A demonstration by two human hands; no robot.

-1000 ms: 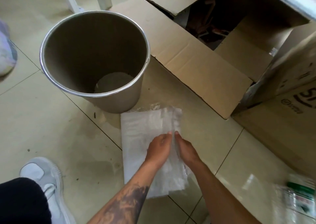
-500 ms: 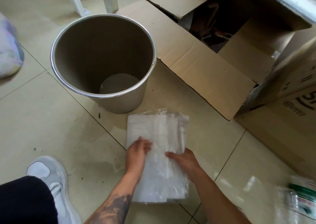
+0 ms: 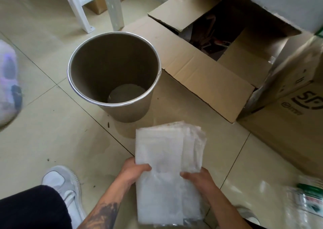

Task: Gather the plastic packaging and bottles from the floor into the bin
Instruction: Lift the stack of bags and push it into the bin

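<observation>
A flat stack of white translucent plastic packaging [image 3: 164, 158] is held just in front of me, its far end raised toward the bin. My left hand [image 3: 133, 170] grips its left edge with the thumb on top. My right hand [image 3: 199, 179] grips its right edge the same way. The bin [image 3: 82, 95], a tan round tub with a shiny metal rim, stands upright on the tiles just beyond the packaging and looks empty. A clear plastic bottle with a green label [image 3: 307, 199] lies blurred on the floor at the lower right.
An open cardboard box [image 3: 201, 67] with spread flaps lies right of the bin, with more cartons [image 3: 297, 109] stacked further right. White metal legs [image 3: 111, 6] stand behind the bin. My grey shoe [image 3: 61, 181] rests at lower left. A blurred pale object [image 3: 8, 81] sits at the left edge.
Both hands moved from pressing flat on the packaging to gripping its two sides, and the stack has come up off the floor. The camera view shifted, so the bin sits further right.
</observation>
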